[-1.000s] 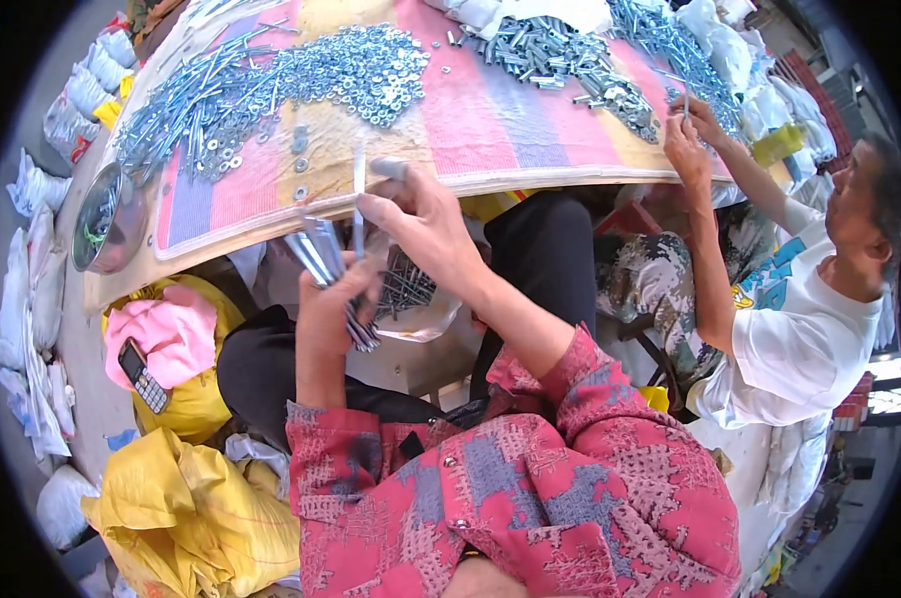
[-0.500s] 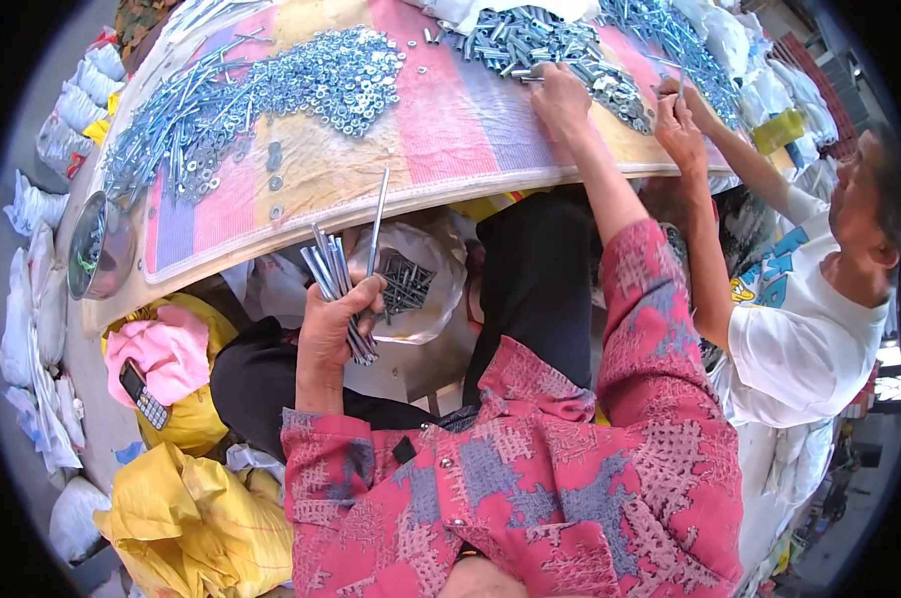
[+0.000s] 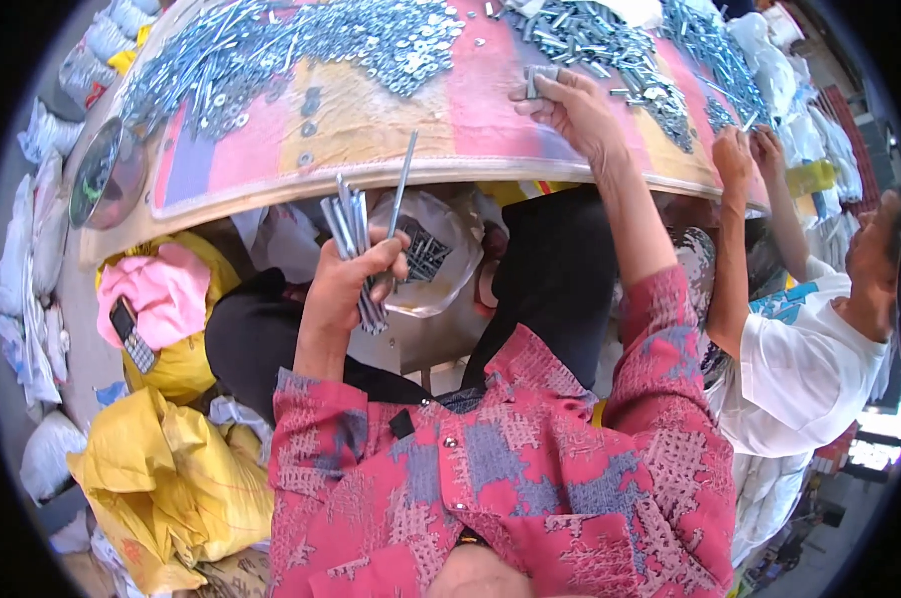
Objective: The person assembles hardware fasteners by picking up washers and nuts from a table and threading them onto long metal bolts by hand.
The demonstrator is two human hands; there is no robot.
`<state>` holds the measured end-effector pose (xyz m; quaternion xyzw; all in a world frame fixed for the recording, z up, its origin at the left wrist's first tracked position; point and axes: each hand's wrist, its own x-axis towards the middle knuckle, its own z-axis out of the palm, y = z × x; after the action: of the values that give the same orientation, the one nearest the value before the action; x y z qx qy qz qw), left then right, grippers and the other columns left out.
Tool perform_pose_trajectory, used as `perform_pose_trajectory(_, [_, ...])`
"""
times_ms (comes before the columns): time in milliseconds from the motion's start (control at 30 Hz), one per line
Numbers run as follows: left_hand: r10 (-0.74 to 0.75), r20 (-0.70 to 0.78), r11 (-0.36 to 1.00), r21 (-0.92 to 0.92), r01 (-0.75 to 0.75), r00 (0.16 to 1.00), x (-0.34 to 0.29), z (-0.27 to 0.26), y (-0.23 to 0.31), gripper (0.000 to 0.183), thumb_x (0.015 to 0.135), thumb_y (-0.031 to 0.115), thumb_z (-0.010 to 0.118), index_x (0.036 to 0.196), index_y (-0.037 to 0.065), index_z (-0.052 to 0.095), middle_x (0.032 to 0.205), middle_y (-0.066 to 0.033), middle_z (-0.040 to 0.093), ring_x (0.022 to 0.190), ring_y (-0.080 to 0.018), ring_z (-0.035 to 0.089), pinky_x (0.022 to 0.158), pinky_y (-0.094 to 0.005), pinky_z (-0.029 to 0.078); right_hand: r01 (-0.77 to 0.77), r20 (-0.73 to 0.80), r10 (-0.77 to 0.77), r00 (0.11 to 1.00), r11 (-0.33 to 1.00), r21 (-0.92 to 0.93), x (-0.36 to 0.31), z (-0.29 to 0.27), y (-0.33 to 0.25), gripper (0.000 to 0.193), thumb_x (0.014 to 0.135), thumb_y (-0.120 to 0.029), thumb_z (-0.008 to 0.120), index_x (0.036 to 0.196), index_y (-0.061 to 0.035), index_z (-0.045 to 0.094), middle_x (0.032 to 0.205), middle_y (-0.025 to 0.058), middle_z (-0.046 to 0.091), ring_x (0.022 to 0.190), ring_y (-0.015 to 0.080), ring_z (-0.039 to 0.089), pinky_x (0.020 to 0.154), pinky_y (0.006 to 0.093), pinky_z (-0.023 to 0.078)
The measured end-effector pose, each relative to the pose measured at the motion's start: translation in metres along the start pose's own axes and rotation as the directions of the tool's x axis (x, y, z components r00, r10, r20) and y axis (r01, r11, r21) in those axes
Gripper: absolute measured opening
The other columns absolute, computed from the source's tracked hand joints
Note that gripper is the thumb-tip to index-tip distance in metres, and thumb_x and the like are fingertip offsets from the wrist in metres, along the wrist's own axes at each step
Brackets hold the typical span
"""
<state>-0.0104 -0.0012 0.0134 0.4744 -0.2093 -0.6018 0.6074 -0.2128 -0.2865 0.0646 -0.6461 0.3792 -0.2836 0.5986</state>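
My left hand (image 3: 356, 279) is closed round a bundle of long metal bolts (image 3: 343, 221), over my lap at the table's near edge. One of them (image 3: 403, 179) stands apart from the bundle, held at the thumb side. Above the cloth, my right hand (image 3: 582, 112) pinches short grey metal sleeves (image 3: 535, 82); how many is hard to make out. Behind it lies a heap of similar sleeves (image 3: 580, 35). Further left on the table is a heap of washers (image 3: 405, 45), beside a heap of long bolts (image 3: 206, 75).
Below the table edge, a white-lined container (image 3: 460, 284) holds dark bolts. A bowl (image 3: 107, 174) sits at the table's left corner. Yellow sacks (image 3: 171, 478), a pink cloth (image 3: 156, 289) and a phone (image 3: 131, 334) lie at my left. A co-worker (image 3: 799, 369) handles parts at right.
My right hand has come away from the sleeve heap, now holding sleeves above the cloth. The left hand keeps its bundle. The view has shifted, and the co-worker's hands have moved.
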Motion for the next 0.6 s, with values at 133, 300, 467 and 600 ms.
perform_pose_trajectory(133, [0.032,-0.008,0.998,0.051,-0.031,0.999,-0.001,0.002,0.003,0.019,0.085,0.012,0.065,0.093,-0.005,0.064,0.068,-0.0065,0.063,0.047,-0.0061,0.048,0.042,-0.018,0.036,-0.005,0.165,-0.069,0.984,0.911,0.413,-0.033,0.053,0.002,0.029,0.098,-0.011,0.049,0.123,0.0035,0.051,0.096,0.0179,0.068,0.079,0.0191,0.069,0.063,0.0226,0.051])
perform_pose_trajectory(300, [0.084,0.011,0.996,-0.011,-0.084,0.996,-0.002,-0.005,-0.003,0.019,0.086,0.014,0.065,0.089,-0.004,0.064,0.067,-0.0055,0.06,0.048,-0.0064,0.049,0.041,-0.0185,0.037,-0.018,0.238,-0.081,0.968,0.922,0.386,-0.045,0.08,0.003,0.018,0.096,-0.011,0.053,0.108,0.0012,0.056,0.095,0.0179,0.067,0.074,0.0199,0.068,0.064,0.0248,0.052])
perform_pose_trajectory(467, [0.111,-0.005,0.99,-0.092,-0.111,0.994,-0.006,-0.004,0.0,0.02,0.087,0.015,0.066,0.088,-0.004,0.062,0.066,-0.0053,0.059,0.047,-0.0068,0.049,0.04,-0.0184,0.037,0.05,0.167,-0.13,0.977,0.909,0.414,-0.043,0.089,0.003,0.017,0.096,-0.013,0.053,0.104,0.0015,0.057,0.093,0.0168,0.068,0.068,0.0184,0.067,0.061,0.0244,0.053])
perform_pose_trajectory(600, [0.093,0.034,0.994,-0.069,-0.09,0.995,-0.007,-0.007,0.002,0.019,0.087,0.015,0.066,0.088,-0.003,0.063,0.065,-0.0042,0.058,0.048,-0.0066,0.048,0.04,-0.0187,0.036,0.104,0.02,-0.127,0.992,0.886,0.453,-0.042,0.101,0.006,0.017,0.097,-0.015,0.052,0.101,0.0007,0.057,0.091,0.0159,0.068,0.068,0.0179,0.067,0.06,0.0237,0.052])
